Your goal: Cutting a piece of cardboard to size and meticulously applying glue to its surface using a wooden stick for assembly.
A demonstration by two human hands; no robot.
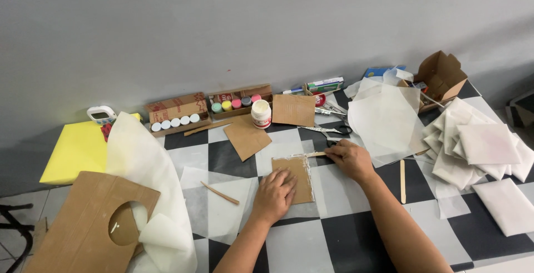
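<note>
Cardboard square [295, 179], small and brown, lay flat near the middle of the checkered bench [334, 239], resting on a sheet of thin white paper [222, 206]. The left hand [273, 195] pressed down on the square's near-left part, palm flat, fingers together and extended, gripping nothing. The right hand [349, 159] sat just beyond the square's right corner, its fingers closed on a wooden stick [315, 154] whose tip touched the square's far edge. A white smear, judged to be glue, ran along the far and right edges of the square. The step in hand was judged to be spreading adhesive around the border; the near and left edges showed no white where they were visible. The next move would call for a steady hold on the square and an even stroke that kept glue off the paper beneath. A white glue jar [261, 114] stood toward the far edge of the bench, near two other cardboard pieces [247, 136]. Scissors [328, 130] lay beyond the right hand. A second stick [220, 193] lay left of the square, and a third [402, 181] lay to the right. Folded white sheets [478, 150] were stacked at the right edge.
</note>
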